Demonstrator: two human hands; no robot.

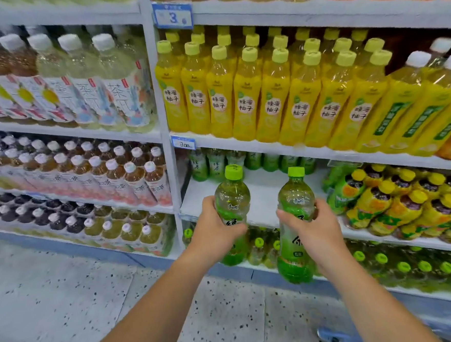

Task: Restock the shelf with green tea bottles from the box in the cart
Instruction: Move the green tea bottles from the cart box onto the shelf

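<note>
The left hand [217, 226] has its fingers wrapped round the left bottle [231, 197], the right hand [315, 230] round the right bottle [296, 203], both before the shelf's [263, 192] front edge. A low base could catch that edge, or a shove could topple the back row [253, 159].

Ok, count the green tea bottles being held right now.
2. The left bottle is gripped by the left hand, the right bottle by the right hand, both before the white shelf. Shelved green bottles behind are not counted.
</note>
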